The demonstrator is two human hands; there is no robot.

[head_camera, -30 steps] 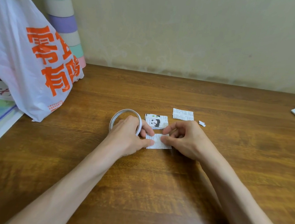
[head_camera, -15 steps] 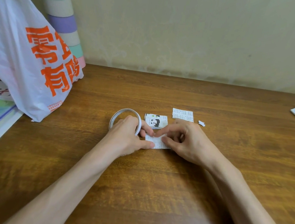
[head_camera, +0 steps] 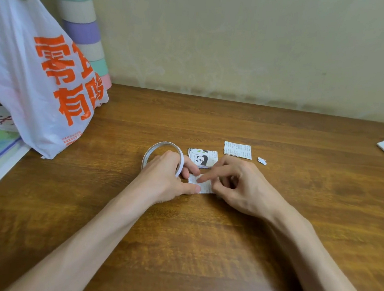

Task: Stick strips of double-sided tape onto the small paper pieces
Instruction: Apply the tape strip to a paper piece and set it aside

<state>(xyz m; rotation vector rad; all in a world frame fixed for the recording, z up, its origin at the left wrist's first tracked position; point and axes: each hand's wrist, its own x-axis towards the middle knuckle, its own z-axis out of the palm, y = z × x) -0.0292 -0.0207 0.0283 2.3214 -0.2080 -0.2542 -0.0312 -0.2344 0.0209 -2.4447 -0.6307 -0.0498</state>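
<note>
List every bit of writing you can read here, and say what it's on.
"零" and "有": big orange characters on the white plastic bag. The two characters beside them are creased, so I can't be sure of them.
Small orange print low on the bag: too small to read.
Print on the paper piece and the panda piece: too small to read.

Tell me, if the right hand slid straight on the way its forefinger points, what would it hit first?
Most likely the left hand, gripping the tape roll right beside the paper piece that the right hand presses.
</note>
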